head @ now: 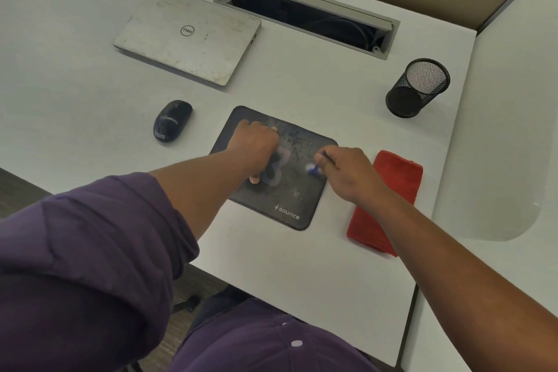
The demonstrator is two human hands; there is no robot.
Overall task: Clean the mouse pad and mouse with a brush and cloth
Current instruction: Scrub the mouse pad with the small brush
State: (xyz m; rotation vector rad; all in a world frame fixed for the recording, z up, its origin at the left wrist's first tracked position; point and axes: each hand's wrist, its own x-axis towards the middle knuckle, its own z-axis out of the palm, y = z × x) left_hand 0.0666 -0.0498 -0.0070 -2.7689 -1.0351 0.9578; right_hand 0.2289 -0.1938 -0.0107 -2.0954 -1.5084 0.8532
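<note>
Across the white counter (90,75) in front of me, the biggest thing is the closed laptop (188,35) at the far left, with an open cable tray (305,13) to its right. Nearer me, in the middle, lies the dark mouse pad (297,190), speckled with dust across its far half. The folded red cloth (389,178) sits just beside its right edge, partly under my right forearm. A black mesh pen cup (418,87) stands far right, and the mouse (172,121) rests off the pad, to its left.

The risk, as I judge it, is the pad sliding or buckling if my steadying hand eases off while I scrub, or brushed dust being flicked onto the cloth just beside the pad or onto the mouse.

My left hand (256,145) presses down on the pad's left half, fingers curled under, thumb pressed to the surface; it holds nothing that I can see. My right hand (347,172) pinches a small blue brush (315,167) narrowly between its fingertips, its pale tip blurred at the pad's right middle.
</note>
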